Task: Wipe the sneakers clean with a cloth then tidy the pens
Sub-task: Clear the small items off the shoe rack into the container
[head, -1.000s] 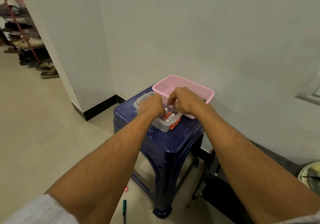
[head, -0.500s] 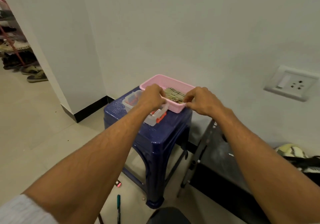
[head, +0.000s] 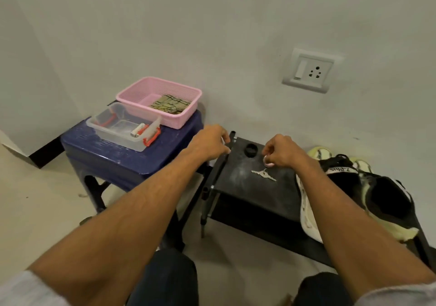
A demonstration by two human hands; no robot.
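Observation:
My left hand (head: 210, 144) hovers with curled fingers at the left edge of a low black shelf (head: 247, 187); a sliver of something small and white shows at its fingertips. My right hand (head: 282, 151) is over the shelf top and pinches a small pink-and-white round thing (head: 268, 162). A black-and-white sneaker (head: 377, 194) lies on the shelf's right part, under my right forearm, with a pale yellowish shoe (head: 318, 152) behind it. A folded patterned cloth (head: 169, 106) lies in the pink basket (head: 141, 93). No pens show.
A blue plastic stool (head: 118, 159) stands left of the shelf and bears the basket and a clear box (head: 111, 126) holding red-and-white cylinders (head: 139, 129). Keys (head: 263, 174) and a black cap (head: 251, 150) lie on the shelf. A wall socket (head: 309, 69) is above.
Both hands have left the clear box on the stool and moved right to the black shelf. The view has swung right and down, bringing the sneakers into sight.

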